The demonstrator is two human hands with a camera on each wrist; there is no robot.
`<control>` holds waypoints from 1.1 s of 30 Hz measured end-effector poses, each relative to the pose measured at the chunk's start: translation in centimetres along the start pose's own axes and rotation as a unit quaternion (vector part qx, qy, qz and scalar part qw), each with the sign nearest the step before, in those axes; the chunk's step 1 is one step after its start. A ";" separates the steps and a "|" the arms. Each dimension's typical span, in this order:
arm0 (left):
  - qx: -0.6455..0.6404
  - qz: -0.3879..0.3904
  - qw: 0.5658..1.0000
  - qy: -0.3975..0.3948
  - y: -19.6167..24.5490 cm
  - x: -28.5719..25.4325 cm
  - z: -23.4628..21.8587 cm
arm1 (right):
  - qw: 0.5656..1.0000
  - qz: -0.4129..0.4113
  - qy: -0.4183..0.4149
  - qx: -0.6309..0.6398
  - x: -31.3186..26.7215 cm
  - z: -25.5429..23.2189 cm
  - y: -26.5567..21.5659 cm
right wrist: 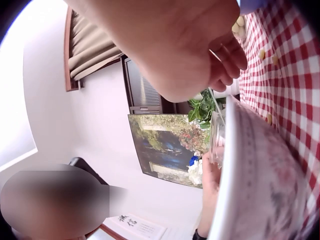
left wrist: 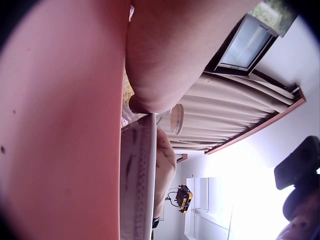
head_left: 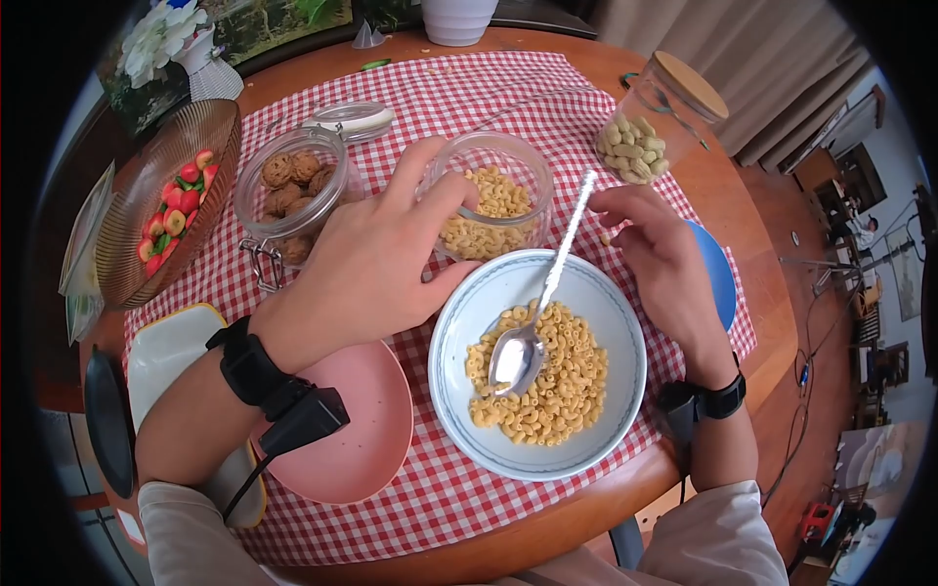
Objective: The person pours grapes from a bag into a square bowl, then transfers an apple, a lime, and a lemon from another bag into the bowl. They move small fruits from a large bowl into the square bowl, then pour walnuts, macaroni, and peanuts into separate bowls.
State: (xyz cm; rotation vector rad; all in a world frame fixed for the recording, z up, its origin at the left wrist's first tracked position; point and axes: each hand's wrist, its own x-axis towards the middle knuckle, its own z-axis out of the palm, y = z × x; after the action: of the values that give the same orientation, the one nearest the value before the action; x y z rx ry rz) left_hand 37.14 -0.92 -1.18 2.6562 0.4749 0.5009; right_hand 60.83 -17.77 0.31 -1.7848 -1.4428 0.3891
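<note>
My left hand (head_left: 376, 249) is spread at the left side of an open glass jar (head_left: 540, 166) of macaroni, its fingers over the near-left rim and its thumb by the bowl; whether it touches the glass is unclear. A white bowl (head_left: 454, 415) with a blue-lined rim holds more macaroni (head_left: 567, 381). In it lies a metal spoon (head_left: 516, 359), its handle crossing the far rim. My right hand (head_left: 664, 264) hovers right of the handle, fingers loosely bent, with no clear contact. The right wrist view shows that hand (right wrist: 185, 50) above the bowl's edge (right wrist: 227, 165).
Left of the macaroni stands a clasped jar of walnuts (head_left: 283, 186), beyond it a ribbed dish of red fruit (head_left: 117, 225). A pink plate (head_left: 342, 459) and a pale tray (head_left: 176, 337) lie near my left forearm. A lidded peanut jar (head_left: 635, 146) and a blue plate (head_left: 716, 273) are right.
</note>
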 end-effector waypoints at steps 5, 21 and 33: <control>0.010 0.009 1.000 0.010 -0.2 -0.1 0.2 | 0.962 -0.087 -0.066 -0.252 -0.6 -0.9 0.0; 0.003 0.003 1.000 0.017 0.0 0.0 0.2 | 0.963 -0.132 -0.167 -0.167 -0.1 -0.8 0.3; -0.005 0.010 1.000 0.028 -0.1 0.0 0.4 | 0.954 -0.159 -0.230 -0.109 0.6 -0.4 1.9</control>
State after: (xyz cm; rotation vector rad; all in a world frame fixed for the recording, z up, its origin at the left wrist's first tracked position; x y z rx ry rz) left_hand 37.30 -0.97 -1.51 2.6451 0.4601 0.5845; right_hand 62.59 -17.42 -0.72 -1.6514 -2.1402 0.5139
